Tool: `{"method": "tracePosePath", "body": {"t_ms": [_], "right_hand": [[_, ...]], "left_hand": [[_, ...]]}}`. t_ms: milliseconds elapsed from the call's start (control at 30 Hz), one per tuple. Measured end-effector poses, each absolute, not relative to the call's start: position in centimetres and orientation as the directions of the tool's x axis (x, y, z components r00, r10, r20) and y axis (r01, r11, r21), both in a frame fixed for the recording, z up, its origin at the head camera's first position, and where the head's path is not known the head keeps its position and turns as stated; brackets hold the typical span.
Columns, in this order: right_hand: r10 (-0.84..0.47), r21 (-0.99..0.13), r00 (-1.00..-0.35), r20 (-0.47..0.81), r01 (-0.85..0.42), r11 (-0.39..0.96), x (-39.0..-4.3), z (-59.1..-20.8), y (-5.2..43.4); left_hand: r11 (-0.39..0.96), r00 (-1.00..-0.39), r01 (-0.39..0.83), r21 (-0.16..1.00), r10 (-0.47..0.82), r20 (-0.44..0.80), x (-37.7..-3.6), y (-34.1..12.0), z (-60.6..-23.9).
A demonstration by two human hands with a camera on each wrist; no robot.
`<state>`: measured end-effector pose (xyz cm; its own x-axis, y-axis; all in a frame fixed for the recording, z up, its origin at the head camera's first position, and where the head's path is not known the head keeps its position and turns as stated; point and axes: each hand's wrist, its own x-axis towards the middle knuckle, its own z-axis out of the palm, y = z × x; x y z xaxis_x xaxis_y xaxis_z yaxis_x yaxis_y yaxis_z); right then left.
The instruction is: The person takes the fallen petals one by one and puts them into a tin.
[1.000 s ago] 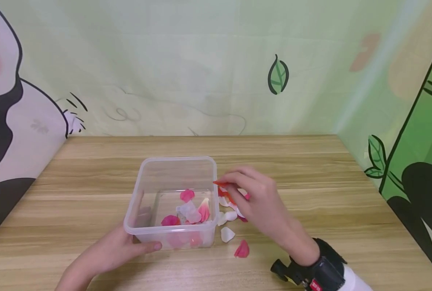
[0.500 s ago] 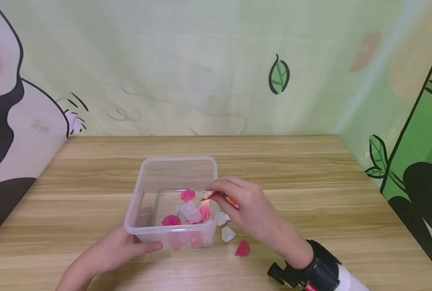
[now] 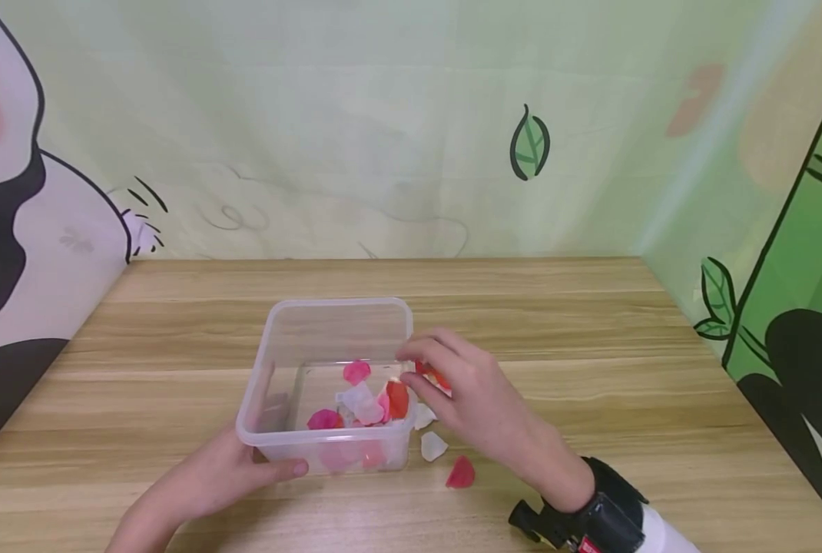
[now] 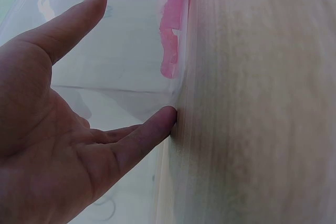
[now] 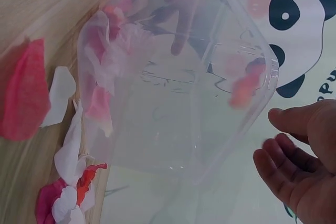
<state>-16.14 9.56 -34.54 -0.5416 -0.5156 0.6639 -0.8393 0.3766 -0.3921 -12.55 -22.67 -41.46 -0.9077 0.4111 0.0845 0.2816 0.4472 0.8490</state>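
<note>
A clear plastic box stands on the table, with several pink, white and red petals inside. My left hand rests at its near left corner, thumb along the front wall; in the left wrist view its fingers are straight and spread. My right hand hovers by the box's right rim, thumb and fingertips apart with nothing between them. Just below those fingertips is a red petal, within the box; it looks blurred and apart from the hand in the right wrist view.
Right of the box lies a pile of white, red and magenta petals, partly behind my right hand. Nearer the front are a single white petal and a pink-red petal. A printed cloth backdrop borders the wooden table.
My right hand has moved left to the box's rim with a red petal and let go of it. The petal is now lower, inside the box. My left hand stays put.
</note>
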Motion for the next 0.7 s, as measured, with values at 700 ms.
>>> {"method": "tracePosePath", "body": {"t_ms": [700], "right_hand": [[-0.57,-0.379,-0.664,0.484,-0.746,0.548,-16.2,-34.7,11.0]], "left_hand": [[0.432,-0.908,0.263,0.862,0.413,0.071,-12.5,-22.6,-41.5]]}}
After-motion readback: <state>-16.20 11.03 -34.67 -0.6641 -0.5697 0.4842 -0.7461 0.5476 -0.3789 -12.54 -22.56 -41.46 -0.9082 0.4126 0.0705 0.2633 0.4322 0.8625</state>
